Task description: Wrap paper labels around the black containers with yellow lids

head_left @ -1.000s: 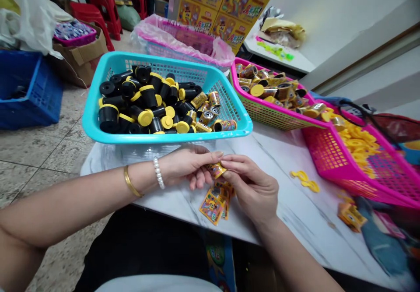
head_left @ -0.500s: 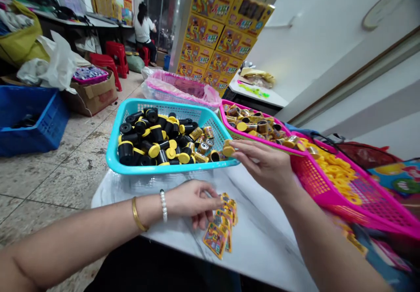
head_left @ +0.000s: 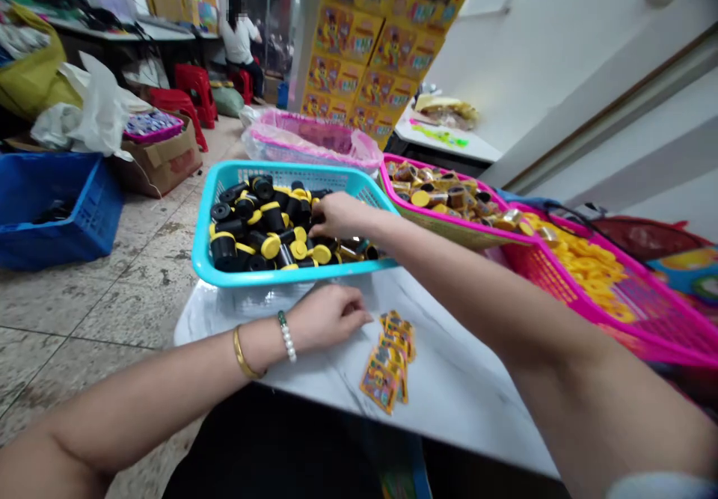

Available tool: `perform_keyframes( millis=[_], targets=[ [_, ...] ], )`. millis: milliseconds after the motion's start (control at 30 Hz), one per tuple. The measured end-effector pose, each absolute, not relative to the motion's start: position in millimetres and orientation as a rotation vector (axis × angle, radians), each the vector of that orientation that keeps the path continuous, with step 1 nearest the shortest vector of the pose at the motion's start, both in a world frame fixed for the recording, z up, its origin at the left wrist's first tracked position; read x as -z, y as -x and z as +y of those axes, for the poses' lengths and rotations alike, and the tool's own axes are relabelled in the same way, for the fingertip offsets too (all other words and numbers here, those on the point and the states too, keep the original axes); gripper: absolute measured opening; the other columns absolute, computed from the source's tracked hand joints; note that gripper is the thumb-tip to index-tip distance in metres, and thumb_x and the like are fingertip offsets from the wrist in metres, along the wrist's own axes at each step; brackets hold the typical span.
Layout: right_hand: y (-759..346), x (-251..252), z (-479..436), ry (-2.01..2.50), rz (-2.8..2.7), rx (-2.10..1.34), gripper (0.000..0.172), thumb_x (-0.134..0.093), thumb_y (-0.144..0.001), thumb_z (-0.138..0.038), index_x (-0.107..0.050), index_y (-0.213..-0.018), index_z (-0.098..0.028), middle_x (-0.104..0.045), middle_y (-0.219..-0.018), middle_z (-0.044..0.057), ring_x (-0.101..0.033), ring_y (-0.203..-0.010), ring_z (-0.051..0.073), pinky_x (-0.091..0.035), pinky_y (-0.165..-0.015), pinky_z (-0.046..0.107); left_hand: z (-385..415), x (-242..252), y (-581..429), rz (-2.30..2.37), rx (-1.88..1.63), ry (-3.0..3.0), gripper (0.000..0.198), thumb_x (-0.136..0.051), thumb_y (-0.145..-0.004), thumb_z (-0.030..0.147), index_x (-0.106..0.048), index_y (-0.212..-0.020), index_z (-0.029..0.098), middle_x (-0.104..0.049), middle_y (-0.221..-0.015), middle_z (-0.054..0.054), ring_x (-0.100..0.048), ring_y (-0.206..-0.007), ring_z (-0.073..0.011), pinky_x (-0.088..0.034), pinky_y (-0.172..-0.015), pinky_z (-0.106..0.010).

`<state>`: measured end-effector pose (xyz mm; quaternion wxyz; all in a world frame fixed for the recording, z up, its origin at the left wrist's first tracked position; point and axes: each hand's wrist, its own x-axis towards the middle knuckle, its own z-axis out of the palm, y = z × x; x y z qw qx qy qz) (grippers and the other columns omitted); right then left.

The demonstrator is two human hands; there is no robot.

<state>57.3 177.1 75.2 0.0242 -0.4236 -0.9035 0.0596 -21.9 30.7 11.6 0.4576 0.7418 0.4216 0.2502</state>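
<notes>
My right hand (head_left: 342,217) is inside the turquoise basket (head_left: 269,277), its fingers bent round a black cylinder at the pile; the fingertips are partly hidden. Many black cylinders with yellow caps (head_left: 273,216) fill the basket's left and middle. Some label-wrapped cylinders (head_left: 351,250) lie at its right end, mostly beneath my right wrist. My left hand (head_left: 328,316) rests on the marbled white tabletop with curled fingers and nothing visible in them. Just right of its fingertips lies a loose, overlapping stack of yellow-orange printed stickers (head_left: 389,360).
A pink basket of wrapped cylinders (head_left: 443,192) stands to the right, beside another pink basket (head_left: 662,327) with yellow rings (head_left: 583,267). Behind are a plastic-lined basket (head_left: 314,136) and stacked yellow boxes (head_left: 364,50). A blue crate (head_left: 61,215) is on the floor; a person (head_left: 241,35) sits far off.
My right hand has moved left from the basket's right corner into the black cylinders; the yellow-capped piece has left its fingers. My left hand has drawn back from the stickers.
</notes>
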Motion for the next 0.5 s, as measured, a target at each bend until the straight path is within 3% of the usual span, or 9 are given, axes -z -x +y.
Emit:
perform_keyframes(
  millis=[233, 333, 400, 500],
  targets=[
    [-151, -105, 102, 1.221, -2.137, -0.469, 0.025, -0.064, -0.087, -0.029, -0.076, -0.104, -0.016, -0.073, -0.094, 0.004, -0.066, -0.079, 0.015, -0.052, -0.071, 0.029, 16, -11, 21, 0.607, -0.575, -2.223, 0.018, -0.066, -0.090, 0.034, -0.073, -0.089, 0.017, -0.070, -0.077, -0.004, -0.060, -0.066, -0.0148, -0.040, -0.062, -0.025],
    [-204, -92, 59, 1.400, -2.071, -0.461, 0.035, -0.066, -0.084, -0.033, -0.074, -0.116, -0.020, -0.070, -0.091, 0.004, -0.064, -0.073, 0.015, -0.053, -0.064, 0.028, 9, -6, 14, 0.542, -0.452, -2.399, 0.014, -0.070, -0.088, 0.030, -0.075, -0.095, 0.020, -0.073, -0.089, -0.005, -0.063, -0.074, -0.0166, -0.038, -0.060, -0.026],
    [-231, -73, 42, 1.513, -2.121, -0.547, 0.055, -0.073, -0.077, -0.034, -0.066, -0.130, -0.023, -0.070, -0.088, 0.003, -0.063, -0.069, 0.015, -0.051, -0.057, 0.027, 6, -2, 8, 0.583, -0.425, -2.459, 0.010, -0.067, -0.089, 0.025, -0.075, -0.093, 0.021, -0.071, -0.089, -0.004, -0.061, -0.073, -0.0157, -0.036, -0.057, -0.026],
    [-255, -49, 32, 1.599, -2.065, -0.619, 0.063, -0.081, -0.068, -0.038, -0.062, -0.126, -0.020, -0.072, -0.086, 0.004, -0.066, -0.072, 0.019, -0.052, -0.056, 0.028, 4, 0, 4, 0.616, -0.456, -2.459, 0.014, -0.060, -0.092, 0.021, -0.072, -0.085, 0.019, -0.067, -0.085, -0.003, -0.058, -0.070, -0.0134, -0.036, -0.056, -0.025]
  ],
)
